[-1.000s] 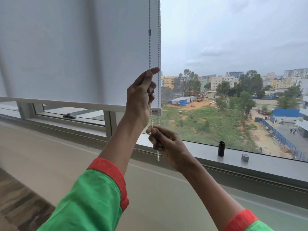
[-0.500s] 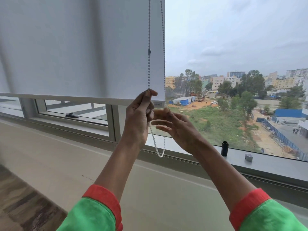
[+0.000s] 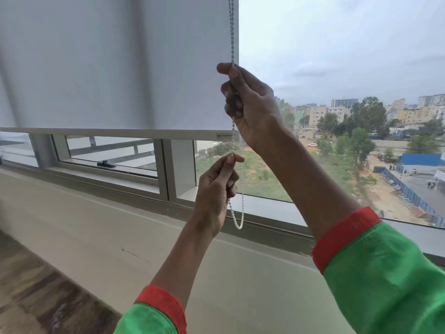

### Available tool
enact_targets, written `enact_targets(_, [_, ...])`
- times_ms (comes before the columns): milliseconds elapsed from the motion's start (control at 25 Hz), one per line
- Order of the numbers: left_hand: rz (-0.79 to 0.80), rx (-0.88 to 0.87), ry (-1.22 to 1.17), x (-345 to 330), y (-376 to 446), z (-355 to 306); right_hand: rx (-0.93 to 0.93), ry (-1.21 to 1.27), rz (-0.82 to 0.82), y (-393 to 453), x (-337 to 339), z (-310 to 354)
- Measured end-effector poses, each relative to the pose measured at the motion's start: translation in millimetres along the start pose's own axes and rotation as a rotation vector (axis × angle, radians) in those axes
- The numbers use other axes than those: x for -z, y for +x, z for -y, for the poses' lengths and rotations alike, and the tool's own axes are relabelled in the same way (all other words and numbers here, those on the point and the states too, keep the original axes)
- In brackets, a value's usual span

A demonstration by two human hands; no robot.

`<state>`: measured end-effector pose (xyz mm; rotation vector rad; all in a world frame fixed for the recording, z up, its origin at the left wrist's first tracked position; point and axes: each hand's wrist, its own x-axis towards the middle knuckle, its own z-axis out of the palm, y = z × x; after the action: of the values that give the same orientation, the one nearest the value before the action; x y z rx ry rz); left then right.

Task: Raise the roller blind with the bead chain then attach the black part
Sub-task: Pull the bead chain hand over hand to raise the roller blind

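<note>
The white roller blind (image 3: 120, 68) covers the left window down to its bottom rail (image 3: 108, 133). The bead chain (image 3: 231, 32) hangs along the blind's right edge, and its loop ends just above the sill. My right hand (image 3: 250, 104) is up high, closed around the chain at about the height of the blind's lower part. My left hand (image 3: 216, 186) is lower and pinches the chain between thumb and finger just under the rail. The black part is not visible; my right forearm and sleeve cover that stretch of the sill.
A grey window sill (image 3: 265, 208) runs below the glass, with a low beige wall under it. A small tilt window with a black handle (image 3: 106, 164) sits under the blind. Wooden floor (image 3: 36, 297) lies at the lower left.
My hands have swapped heights: the right one went up to grip the chain high and the left one came down. The blind's rail sits a little higher. The black part is now hidden.
</note>
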<state>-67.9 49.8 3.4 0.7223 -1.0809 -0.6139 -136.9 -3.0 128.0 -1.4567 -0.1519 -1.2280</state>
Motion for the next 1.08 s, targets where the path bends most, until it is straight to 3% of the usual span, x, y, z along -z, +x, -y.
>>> enact_targets(200, [0.094,0.208,0.213,31.3,-5.9,3.3,-0.009,0.033,0.065,-32.4,13.2,-24.1])
enact_targets(280, [0.06,0.238,0.226,35.3,-0.3,-2.8,-0.049,0.065,0.07,-46.9,17.4,-37.5])
enact_targets(400, [0.007,0.157,0.185,28.1,18.5,-26.6,-0.122,0.153,0.053,-69.1,14.1,-60.7])
enact_targets(560, [0.06,0.027,0.031,9.3,45.7,-65.4,-0.187,0.092,0.11,-98.8,16.4,-89.1])
enact_targets(720, [0.039,-0.146,0.153,-5.8,50.7,-71.1,-0.207,-0.021,0.154,-108.9,32.7,-100.3])
enact_targets(960, [0.024,-0.106,0.059,7.2,26.7,-42.5,-0.341,-0.229,0.231,-110.4,68.3,-98.9])
enact_targets(1080, [0.027,-0.094,0.046,13.4,20.9,-38.3,-0.352,-0.218,0.161,-88.8,70.9,-83.1])
